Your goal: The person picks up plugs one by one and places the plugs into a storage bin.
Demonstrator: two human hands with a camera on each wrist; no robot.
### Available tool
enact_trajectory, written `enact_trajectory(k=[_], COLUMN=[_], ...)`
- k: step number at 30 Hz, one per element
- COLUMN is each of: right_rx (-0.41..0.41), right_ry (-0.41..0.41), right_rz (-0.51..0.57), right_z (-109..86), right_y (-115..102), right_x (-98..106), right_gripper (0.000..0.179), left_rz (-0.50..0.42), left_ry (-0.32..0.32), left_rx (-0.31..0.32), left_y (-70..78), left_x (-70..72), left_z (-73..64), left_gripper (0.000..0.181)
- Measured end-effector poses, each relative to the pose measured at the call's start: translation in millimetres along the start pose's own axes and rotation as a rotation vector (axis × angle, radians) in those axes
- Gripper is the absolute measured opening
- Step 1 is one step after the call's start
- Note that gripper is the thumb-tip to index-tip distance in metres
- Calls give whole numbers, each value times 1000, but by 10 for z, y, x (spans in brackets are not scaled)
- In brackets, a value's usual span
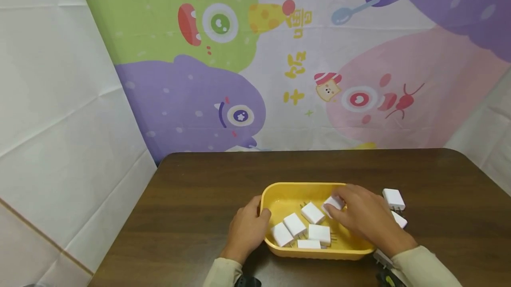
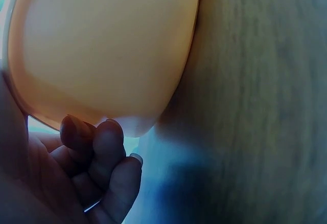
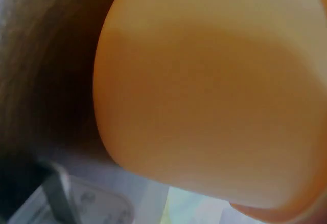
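- Pinching one white charger [image 1: 332, 201] between thumb and fingers: right hand [image 1: 369, 218], over the right part of the yellow tub [image 1: 281, 198]. Charger sits within the rim's outline, towards the far wall; cannot tell whether it touches the tub's floor.
- Left hand [image 1: 248, 229] grips the tub's left end, thumb over the rim, other fingers curled at the outer wall in the left wrist view.
- Five loose chargers [image 1: 294, 225] also lie in the tub, prongs [image 1: 333, 236] showing on some. More on the table [image 1: 207, 194] at right, two of them partly hidden by the right arm.
- Handling (judged): charger light, stiff, smooth-shelled; could slip if caught by a corner. Prongs are the weak part, liable to bend or snag a neighbour.
- Suggested hold: thumb and fingertips on opposite flat faces, clear of the prongs.
- Tub (judged): light, slightly springy plastic, apt to slide on the table; a rim hold should steady it.
- Right wrist view: mostly tub wall; the pinch itself not shown there.
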State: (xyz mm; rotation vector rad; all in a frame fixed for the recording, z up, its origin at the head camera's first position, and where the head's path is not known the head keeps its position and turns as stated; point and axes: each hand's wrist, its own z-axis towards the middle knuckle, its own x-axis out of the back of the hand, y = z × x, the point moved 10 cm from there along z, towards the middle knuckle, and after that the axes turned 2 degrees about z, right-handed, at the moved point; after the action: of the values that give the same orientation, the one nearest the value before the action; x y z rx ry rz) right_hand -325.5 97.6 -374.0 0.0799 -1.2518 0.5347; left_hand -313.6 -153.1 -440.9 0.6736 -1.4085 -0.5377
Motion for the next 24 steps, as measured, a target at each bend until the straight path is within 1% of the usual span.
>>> enact_trajectory(k=[6, 10, 13, 18, 24], right_rx=[-31, -49, -59, -72, -60], right_ry=[-17, -39, -50, -39, 13], right_rz=[-29, -57, -64, -34, -12], right_z=[52, 94, 115, 113, 93], right_y=[26, 34, 32, 39, 27], right_x=[-64, -124, -153, -142, -82], right_gripper=[28, 31, 30, 28, 23], left_rz=[9, 4, -2, -3, -6], left_ry=[3, 6, 6, 5, 8], left_rx=[-17, -19, -15, -19, -21], left_y=[20, 10, 3, 9, 2], left_x=[-2, -7, -3, 5, 7], left_z=[-5, 0, 3, 3, 1], left_gripper=[42, 42, 42, 41, 40])
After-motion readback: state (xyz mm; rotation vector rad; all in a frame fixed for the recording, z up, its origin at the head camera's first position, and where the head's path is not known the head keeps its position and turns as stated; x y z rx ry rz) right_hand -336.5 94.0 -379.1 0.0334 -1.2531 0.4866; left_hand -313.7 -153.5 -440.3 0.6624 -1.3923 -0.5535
